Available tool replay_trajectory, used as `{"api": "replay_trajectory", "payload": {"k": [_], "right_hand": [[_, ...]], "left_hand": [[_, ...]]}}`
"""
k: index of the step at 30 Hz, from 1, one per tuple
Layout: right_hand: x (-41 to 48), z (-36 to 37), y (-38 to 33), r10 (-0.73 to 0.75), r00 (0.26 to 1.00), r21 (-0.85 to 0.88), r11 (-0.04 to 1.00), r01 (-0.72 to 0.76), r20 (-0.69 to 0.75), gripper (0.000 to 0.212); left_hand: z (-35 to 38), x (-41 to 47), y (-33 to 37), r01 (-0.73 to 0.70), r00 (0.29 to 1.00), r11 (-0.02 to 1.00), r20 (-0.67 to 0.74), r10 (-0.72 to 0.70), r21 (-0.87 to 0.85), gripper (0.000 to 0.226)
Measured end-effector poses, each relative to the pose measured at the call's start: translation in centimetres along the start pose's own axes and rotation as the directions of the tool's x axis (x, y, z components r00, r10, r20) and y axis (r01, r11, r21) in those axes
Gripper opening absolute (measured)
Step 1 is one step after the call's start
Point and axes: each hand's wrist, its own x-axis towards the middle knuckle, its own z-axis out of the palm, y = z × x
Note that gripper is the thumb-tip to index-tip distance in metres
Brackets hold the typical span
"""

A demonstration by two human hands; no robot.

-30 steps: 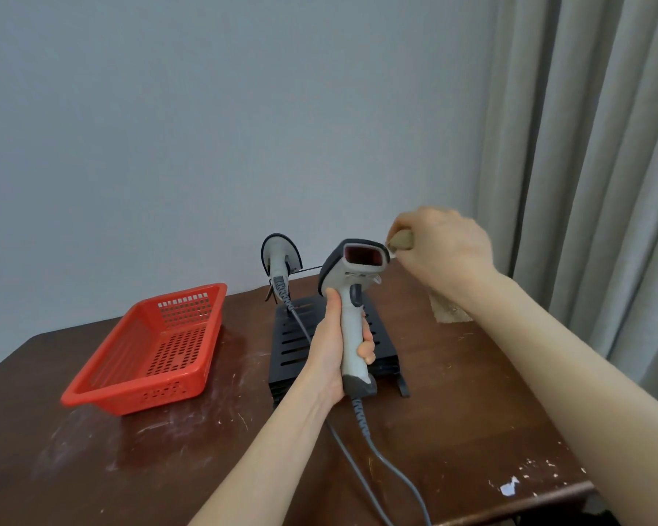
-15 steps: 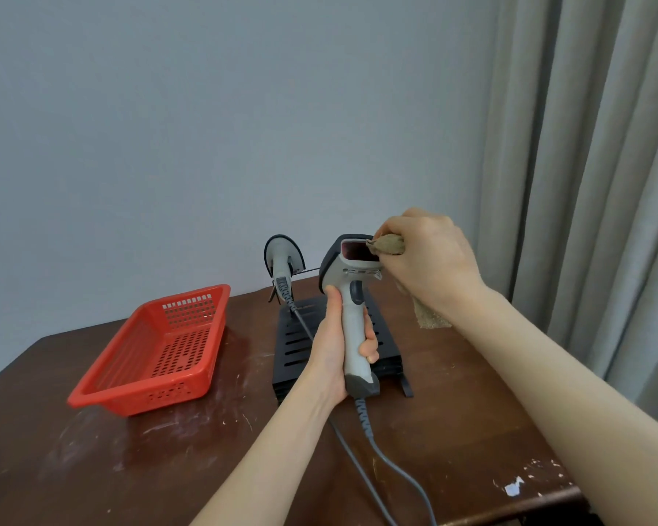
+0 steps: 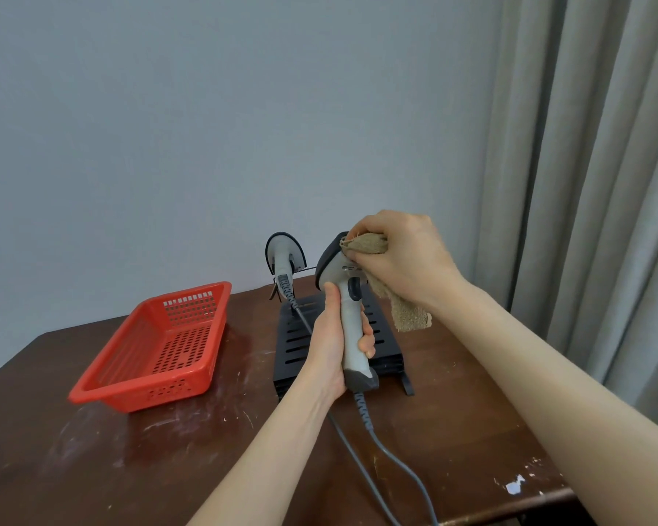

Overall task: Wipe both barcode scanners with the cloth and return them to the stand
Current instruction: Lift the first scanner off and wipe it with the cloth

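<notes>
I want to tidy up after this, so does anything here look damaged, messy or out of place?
Only the wooden table stands out: its dark top is scuffed with pale streaks beside the red basket, and the front right edge is chipped, with white flecks. Nothing is spilled or knocked over.

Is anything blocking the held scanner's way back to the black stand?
Nothing visible. The held scanner is above the black stand, whose slotted top looks bare; the second scanner sits at its far end.
</notes>
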Motion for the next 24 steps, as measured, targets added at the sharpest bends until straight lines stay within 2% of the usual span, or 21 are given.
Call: {"api": "replay_trajectory", "payload": {"k": [2,4,6,8,11,15,18,24], "right_hand": [[0.0,-0.2,0.1,-0.029,0.999,-0.046,0.998,0.031,0.035,0.011],[0.2,-0.5,0.7,-0.018,0.997,-0.180,0.983,0.032,0.079,0.014],[0.4,-1.0,1.4,0.068,0.993,-0.346,0.938,-0.033,0.092,0.019],[0.6,-1.5,1.9,0.141,0.990,-0.438,0.891,-0.122,0.011,0.021],[0.5,-1.7,1.7,0.121,0.982,-0.319,0.934,-0.162,-0.147,0.016],[-0.1,-0.4,0.6,-0.030,0.993,-0.139,0.990,0.015,-0.111,0.009],[-0.1,0.5,0.9,-0.066,0.991,-0.191,0.981,0.043,-0.116,0.012],[0.3,-0.1,1.7,0.028,0.998,-0.431,0.901,-0.047,-0.051,0.021]], "left_hand": [[0.0,-0.1,0.0,0.002,1.000,1.000,-0.005,-0.002,-0.002,0.058],[-0.1,-0.2,-0.1,0.003,1.000,1.000,-0.011,-0.003,-0.007,0.057],[-0.2,-0.2,0.0,-0.005,1.000,1.000,-0.021,0.005,0.002,0.056],[-0.3,-0.1,0.1,-0.013,1.000,1.000,-0.029,0.013,0.017,0.055],[-0.1,0.0,0.3,-0.021,0.999,1.000,-0.037,0.021,0.008,0.056],[0.1,-0.2,0.1,-0.018,0.999,1.000,-0.039,0.018,0.014,0.057],[0.2,-0.3,0.1,-0.018,0.999,1.000,-0.039,0.018,0.015,0.058],[-0.1,-0.3,0.4,-0.063,0.995,0.995,-0.067,0.068,0.076,0.056]]}}
